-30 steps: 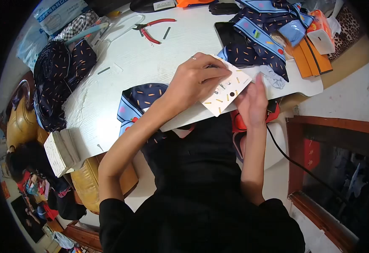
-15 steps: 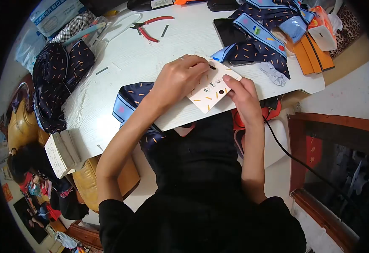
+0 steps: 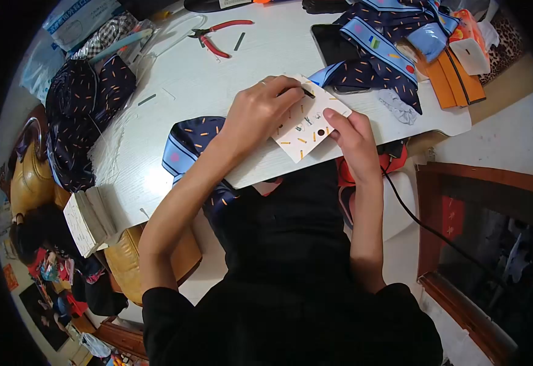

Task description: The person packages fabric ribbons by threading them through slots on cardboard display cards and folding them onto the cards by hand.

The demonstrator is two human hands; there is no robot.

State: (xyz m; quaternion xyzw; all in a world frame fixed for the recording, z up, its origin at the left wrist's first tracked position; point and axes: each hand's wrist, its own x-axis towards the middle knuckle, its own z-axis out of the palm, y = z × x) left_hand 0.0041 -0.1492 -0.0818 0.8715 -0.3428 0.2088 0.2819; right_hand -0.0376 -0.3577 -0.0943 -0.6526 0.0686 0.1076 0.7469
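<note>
A white card printed with small orange dashes and a dark round dot is held over the table's near edge. My right hand grips its right side, thumb on top and fingers underneath. My left hand lies across the card's upper left part with fingers bent and pinched together. A small dark strip pokes out at those fingertips, its other end hidden by them. Under my left forearm lies a navy and light blue patterned scarf, hanging over the edge.
Red-handled pliers and thin grey strips lie at the back. More patterned scarves cover a phone at back right, near orange boxes. A card stack stands at the left corner; a black cable hangs right.
The fingers of my left hand have shifted slightly on the card, and more of the dark strip shows. My right hand keeps its grip on the card, almost still.
</note>
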